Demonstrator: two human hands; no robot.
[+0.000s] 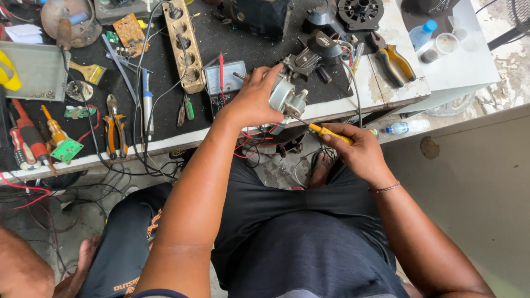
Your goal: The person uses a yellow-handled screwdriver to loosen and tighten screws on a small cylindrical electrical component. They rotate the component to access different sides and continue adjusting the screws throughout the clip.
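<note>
Left hand (253,99) grips a grey metal motor part (286,97) — right hand (359,149) pinches a yellow-handled screwdriver (326,131) against it.

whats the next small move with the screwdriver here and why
Probably seat the tip squarely in the fastener before turning. The left hand grips the small grey motor part over the bench edge, and the right hand aims the yellow-handled screwdriver at its underside, slanted; whether the tip touches is unclear.

Both forearms extended, left hand (251,102) and right hand (359,152) in closed grip.
</note>
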